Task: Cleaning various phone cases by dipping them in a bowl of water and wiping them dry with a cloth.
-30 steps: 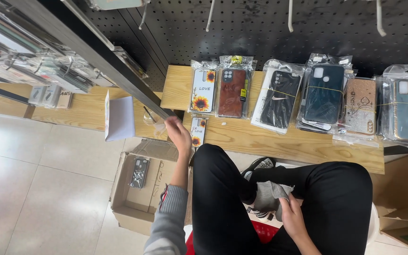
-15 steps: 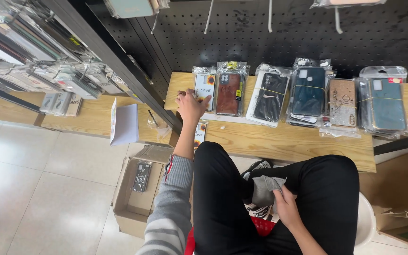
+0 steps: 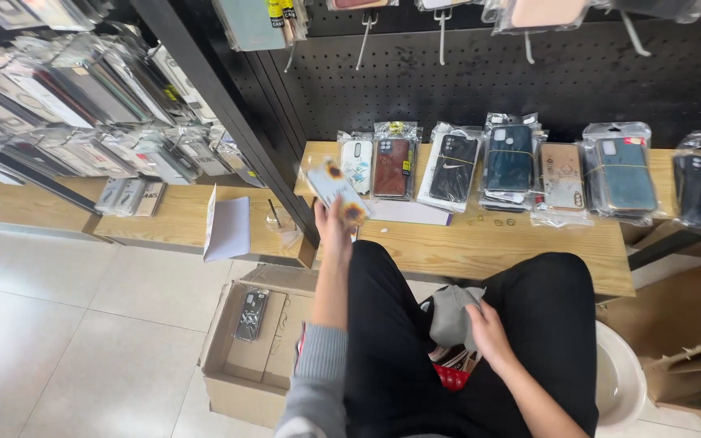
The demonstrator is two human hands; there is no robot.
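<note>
Left hand (image 3: 332, 223) grips a sunflower-print phone case (image 3: 336, 193) in a clear sleeve, lifted above the wooden shelf (image 3: 521, 251).

Its fingers close around the case's lower end. The right hand (image 3: 487, 332) rests on a grey cloth (image 3: 453, 312) between the knees, fingers curled on it. Bundled phone cases (image 3: 506, 158) lean against the pegboard (image 3: 529, 77); an open cardboard box (image 3: 245, 357) sits on the floor at left.

Camera: one only, worn on my head.
Facing: steeply down and forward, over my lap to the wooden shelf (image 3: 480, 243) and black pegboard (image 3: 529, 81).
Nearness: my knees close below, the shelf near, the floor further down.
Shared view: none; a single view.
</note>
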